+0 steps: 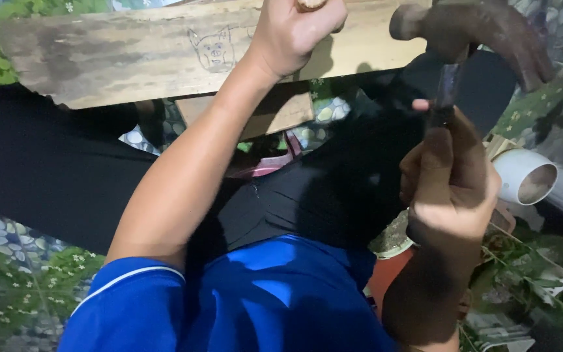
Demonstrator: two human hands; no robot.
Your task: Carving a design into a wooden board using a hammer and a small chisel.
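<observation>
Here the right hand [447,179] is wrapped shut around the handle of a hammer [474,32], whose long axis runs up and slightly right from the fist to the rusty head at the top edge of the view. The hammer head lies to the right of the left hand [298,32], near it but apart. The left hand's fingers [320,23] are curled closed on a small pale piece, mostly cut off by the frame, so I cannot tell what it is. That hand rests against a weathered wooden plank [131,58] lying across the person's black-clad legs, its length running left to right. A white pipe end [529,176] sits beyond the right wrist, among green sprigs.
</observation>
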